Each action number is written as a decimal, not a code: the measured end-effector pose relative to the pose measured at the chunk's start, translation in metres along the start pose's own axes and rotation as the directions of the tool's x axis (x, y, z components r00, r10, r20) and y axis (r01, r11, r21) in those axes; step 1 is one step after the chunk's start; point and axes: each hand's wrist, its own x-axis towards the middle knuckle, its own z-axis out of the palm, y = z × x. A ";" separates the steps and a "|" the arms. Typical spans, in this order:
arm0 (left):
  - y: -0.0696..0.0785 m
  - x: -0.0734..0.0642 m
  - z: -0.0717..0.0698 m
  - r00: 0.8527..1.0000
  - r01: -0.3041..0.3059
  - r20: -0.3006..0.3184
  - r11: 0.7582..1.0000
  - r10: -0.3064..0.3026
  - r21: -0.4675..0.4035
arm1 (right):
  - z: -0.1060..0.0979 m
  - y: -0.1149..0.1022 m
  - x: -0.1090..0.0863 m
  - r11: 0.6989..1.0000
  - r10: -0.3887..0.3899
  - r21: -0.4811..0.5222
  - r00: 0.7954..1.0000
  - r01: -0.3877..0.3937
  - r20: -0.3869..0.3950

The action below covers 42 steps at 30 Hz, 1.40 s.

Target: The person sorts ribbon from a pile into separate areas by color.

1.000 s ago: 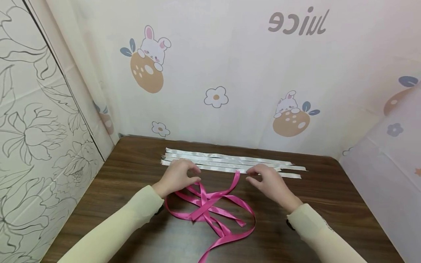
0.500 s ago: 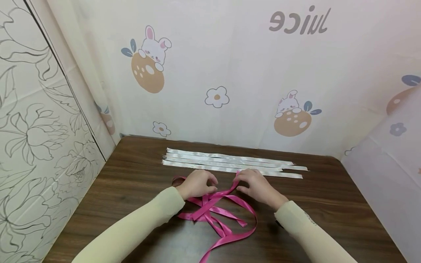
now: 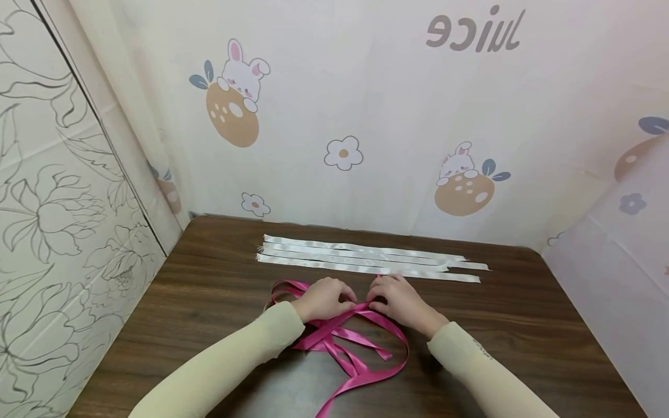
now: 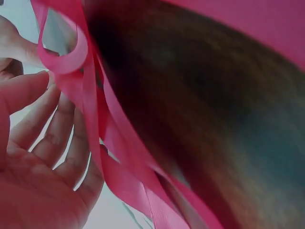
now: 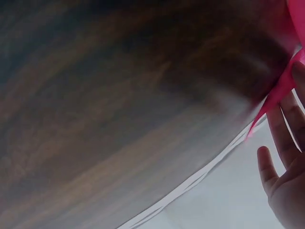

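Observation:
A tangled pink satin ribbon (image 3: 366,380) lies in loops across the middle of the table. At the tangle's far side, my left hand (image 3: 326,299) pinches a strand between thumb and forefinger. Close beside it, my right hand (image 3: 399,299) grips the same area of ribbon, with a short end showing above the knuckles. In the left wrist view the strands of pink ribbon (image 4: 126,186) pass the left fingertips, and the other fingers extend. Thumb and fingers of the right hand (image 5: 290,186) meet on the pink ribbon (image 5: 281,88) in the right wrist view.
Several white satin ribbon strips (image 3: 360,261) lie side by side along the back of the dark wooden table (image 3: 209,261), just beyond my hands. Behind it hangs a pale printed curtain (image 3: 392,116), and a floral panel (image 3: 63,203) stands at the left.
Both hands have come together over the ribbon, the left moving right and the right moving left and slightly nearer. They have taken hold of the pink ribbon. The white strips stayed put.

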 end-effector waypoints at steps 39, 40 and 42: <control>0.042 -0.033 -0.055 0.996 -0.086 -0.058 0.971 0.075 -0.224 | -0.103 -0.011 -0.039 0.995 0.034 0.098 0.981 -0.015 -0.192; 0.041 -0.034 -0.057 0.996 -0.084 -0.051 0.969 0.074 -0.231 | -0.106 -0.009 -0.041 0.996 0.037 0.090 0.979 -0.019 -0.200; 0.041 -0.036 -0.060 0.997 -0.078 -0.034 0.966 0.072 -0.248 | -0.110 -0.006 -0.045 0.997 0.043 0.073 0.976 -0.028 -0.212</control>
